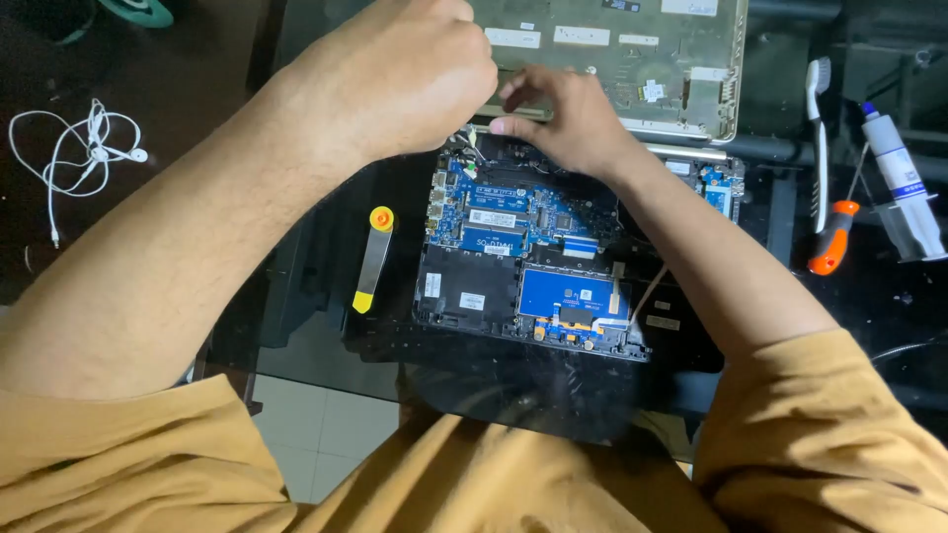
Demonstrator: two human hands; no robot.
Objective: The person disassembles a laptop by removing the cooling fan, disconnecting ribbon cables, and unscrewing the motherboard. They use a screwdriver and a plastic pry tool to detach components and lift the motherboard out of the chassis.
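The scene is dim overall — the light falls mostly on the middle, where the opened laptop (533, 257) and its blue boards show clearly, while the surroundings sink into near-black. The dark glass table (316, 345) gives faint, smeared reflections toward 6 o'clock. The left hand (395, 74) and right hand (563, 118), near 12 o'clock, are evenly lit with soft edges and throw only weak shadows over the boards beneath them. At 9 o'clock the white earphones (79, 148) stand out sharply against the murk; at 3 o'clock the syringe (904, 188) and toothbrush (818, 128) catch some light. The mustard sleeves at the lower edge are soft and stretched by the wide lens — slightly out of focus.
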